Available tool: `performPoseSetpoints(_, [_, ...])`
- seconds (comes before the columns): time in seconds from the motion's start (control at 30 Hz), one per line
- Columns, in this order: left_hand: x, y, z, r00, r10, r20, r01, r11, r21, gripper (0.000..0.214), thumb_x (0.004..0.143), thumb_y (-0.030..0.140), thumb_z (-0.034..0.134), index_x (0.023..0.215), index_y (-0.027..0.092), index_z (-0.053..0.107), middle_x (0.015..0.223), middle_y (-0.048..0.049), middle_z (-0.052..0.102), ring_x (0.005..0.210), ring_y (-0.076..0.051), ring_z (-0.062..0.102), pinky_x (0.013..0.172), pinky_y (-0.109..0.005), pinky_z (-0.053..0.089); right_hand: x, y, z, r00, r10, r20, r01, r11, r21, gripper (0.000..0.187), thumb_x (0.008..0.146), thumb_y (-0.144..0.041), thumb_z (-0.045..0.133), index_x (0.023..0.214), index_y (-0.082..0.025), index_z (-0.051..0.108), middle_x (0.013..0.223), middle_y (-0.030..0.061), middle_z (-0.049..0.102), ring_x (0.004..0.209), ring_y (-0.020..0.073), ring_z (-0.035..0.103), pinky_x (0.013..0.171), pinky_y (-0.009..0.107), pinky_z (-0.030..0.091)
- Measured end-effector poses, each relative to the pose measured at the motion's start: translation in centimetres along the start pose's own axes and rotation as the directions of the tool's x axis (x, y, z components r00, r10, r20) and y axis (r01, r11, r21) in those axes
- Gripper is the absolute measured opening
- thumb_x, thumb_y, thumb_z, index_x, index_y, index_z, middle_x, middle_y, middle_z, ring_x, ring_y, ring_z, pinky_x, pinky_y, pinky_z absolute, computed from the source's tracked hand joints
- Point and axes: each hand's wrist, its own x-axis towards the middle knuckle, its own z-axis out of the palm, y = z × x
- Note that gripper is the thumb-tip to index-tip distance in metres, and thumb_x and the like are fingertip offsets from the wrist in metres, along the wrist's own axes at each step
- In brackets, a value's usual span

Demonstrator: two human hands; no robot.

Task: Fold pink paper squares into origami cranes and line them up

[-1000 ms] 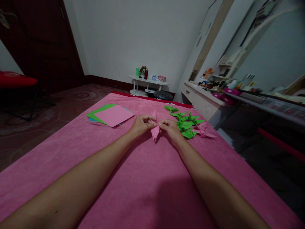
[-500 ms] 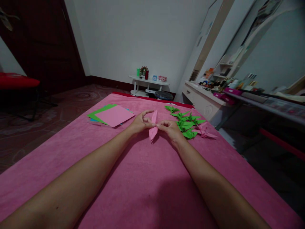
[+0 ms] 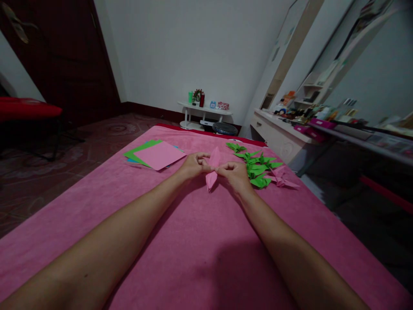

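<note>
A folded pink paper [image 3: 211,181], long and narrow with pointed ends, is at the middle of the scene, over a pink cloth [image 3: 180,241]. One point faces near, the other far. The left hand [image 3: 193,165] pinches it at its waist from the left, thumb and fingers nearly together, other fingers loosely curled. The right hand [image 3: 238,174] pinches the same narrow part from the right, thumb and index finger closed on it. Whether the paper touches the cloth cannot be told.

Just right of the right hand is a cluster of green origami [image 3: 258,168], with a pink origami [image 3: 281,177] at its right. To the left lies a fanned stack of sheets [image 3: 159,155], pink on top, green and blue below. Far off is a white stand [image 3: 211,109] holding a green cup [image 3: 190,97]; a cluttered dresser [image 3: 280,133] is at far right.
</note>
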Motion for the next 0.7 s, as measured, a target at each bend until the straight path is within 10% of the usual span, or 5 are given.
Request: performPoseSetpoints(0.7, [-0.62,-0.61,-0.32,0.971,-0.205,0.127,0.220,0.968,-0.120,0.026,0.048,0.020,0.080,0.054,0.011,0.057,0.047,0.0029,0.050,0.043,-0.006,0.044,0.045,-0.020,0.033,0.13,0.54,-0.15,0.998,-0.062,0.022,0.057,0.982,0.179,0.032,0.051,-0.016,0.067,0.060,-0.021,0.037,0.050,-0.0079,0.051,0.042,0.0077,0.041,0.045,0.022,0.034])
